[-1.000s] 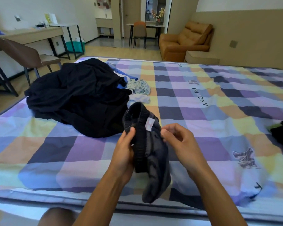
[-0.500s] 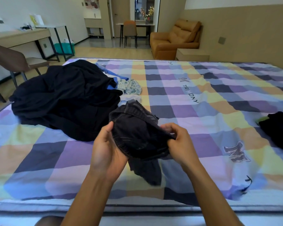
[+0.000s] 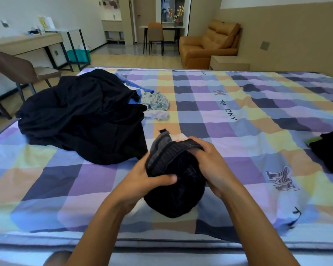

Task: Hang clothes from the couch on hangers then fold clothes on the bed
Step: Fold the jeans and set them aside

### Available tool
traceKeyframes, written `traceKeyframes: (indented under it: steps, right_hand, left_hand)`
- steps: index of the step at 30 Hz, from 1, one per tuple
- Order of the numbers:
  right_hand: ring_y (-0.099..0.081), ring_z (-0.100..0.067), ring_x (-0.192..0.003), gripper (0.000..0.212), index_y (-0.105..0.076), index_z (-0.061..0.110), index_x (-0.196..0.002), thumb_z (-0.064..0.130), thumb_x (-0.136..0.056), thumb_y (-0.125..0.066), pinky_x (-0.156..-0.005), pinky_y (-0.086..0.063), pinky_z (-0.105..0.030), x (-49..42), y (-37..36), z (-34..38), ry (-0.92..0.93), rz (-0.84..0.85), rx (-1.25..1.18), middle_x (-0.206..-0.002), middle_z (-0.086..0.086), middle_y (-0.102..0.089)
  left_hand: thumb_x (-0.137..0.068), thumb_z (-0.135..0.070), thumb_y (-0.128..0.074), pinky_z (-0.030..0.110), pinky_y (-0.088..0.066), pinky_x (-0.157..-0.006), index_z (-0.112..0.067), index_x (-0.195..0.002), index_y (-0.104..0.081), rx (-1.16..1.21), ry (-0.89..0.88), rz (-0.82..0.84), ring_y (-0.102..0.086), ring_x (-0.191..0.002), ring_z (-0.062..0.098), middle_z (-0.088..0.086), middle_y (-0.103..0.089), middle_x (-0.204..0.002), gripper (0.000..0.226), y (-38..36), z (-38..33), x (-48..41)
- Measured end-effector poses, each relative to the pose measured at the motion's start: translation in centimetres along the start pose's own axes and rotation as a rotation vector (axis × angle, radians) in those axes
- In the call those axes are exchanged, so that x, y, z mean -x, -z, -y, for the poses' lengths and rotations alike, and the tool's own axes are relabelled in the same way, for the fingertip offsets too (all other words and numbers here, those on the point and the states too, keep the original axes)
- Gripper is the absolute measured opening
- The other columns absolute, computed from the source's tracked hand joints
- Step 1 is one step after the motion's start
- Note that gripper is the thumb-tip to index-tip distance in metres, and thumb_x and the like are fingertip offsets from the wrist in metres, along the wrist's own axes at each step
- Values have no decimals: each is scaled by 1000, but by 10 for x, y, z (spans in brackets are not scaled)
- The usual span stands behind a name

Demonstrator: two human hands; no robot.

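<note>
While our left hand [image 3: 142, 181] and right hand [image 3: 211, 162] both grip a dark bunched garment [image 3: 175, 181], black clothes [image 3: 81, 116] lie far-left on the bed [image 3: 238, 116].

Checked bedsheet [image 3: 244, 150]: printed lettering [image 3: 225, 108] reads "TRI", creased gap, "ONY"; located right of dark clothes pile [image 3: 81, 116].

**A:** What colours are on the bed?

**B:** The bedsheet [image 3: 238, 104] is checked in purple, yellow, orange, pale blue and navy squares.

**A:** And the clothes?

**B:** The dark garment [image 3: 177, 189] in front is black-navy with a white label. The big pile [image 3: 81, 116] is black. The floral cloth [image 3: 156, 100] is pale blue-green. The white cloth [image 3: 158, 114] is plain. The couch [image 3: 210, 43] is tan-orange.
</note>
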State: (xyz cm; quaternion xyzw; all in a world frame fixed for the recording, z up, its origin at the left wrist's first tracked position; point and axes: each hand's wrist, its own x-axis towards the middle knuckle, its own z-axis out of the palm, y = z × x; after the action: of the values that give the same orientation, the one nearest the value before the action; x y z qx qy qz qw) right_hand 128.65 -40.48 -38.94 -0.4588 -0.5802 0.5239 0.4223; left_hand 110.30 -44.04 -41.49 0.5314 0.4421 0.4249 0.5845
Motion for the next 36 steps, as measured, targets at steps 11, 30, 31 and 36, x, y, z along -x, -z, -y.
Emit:
traceKeyframes:
  steps: [11,30,31,36]
  right_hand:
    - [-70,-24,-88,9,-66,19,-105,21,-98,-62,-85,-58,-54,3,16,-37,-44,-122,267,-95,-9,-71]
    - [-67,-27,-77,29,-69,5,-77,26,-94,-61,-81,-59,-32,-27,22,0,-312,-64,-823,-88,-18,-65]
    - [-72,-26,-73,43,-73,0,-74,28,-100,-52,-72,-61,-32,-27,21,5,-301,-89,-811,-84,-19,-70]
    - [-63,-45,-117,56,-59,-10,-130,36,-101,-46,-102,-50,-57,-31,6,11,-279,-210,-786,-123,-31,-66]
  left_hand:
    - [-88,-30,-66,39,-53,-91,-11,-128,-65,524,18,-374,-71,-109,22,6,-74,-120,44,-28,-6,-18]
    - [-69,-25,-90,27,-53,-78,-11,-110,-47,-12,-338,-183,-64,-93,20,3,-67,-103,61,20,3,-24]
    - [-75,-27,-87,28,-55,-79,-16,-112,-47,-75,-348,-287,-67,-97,18,1,-66,-108,55,16,7,-26]
    - [-91,-37,-70,33,-55,-84,-19,-126,-51,83,-133,-175,-66,-108,20,6,-62,-123,43,-18,37,-29]
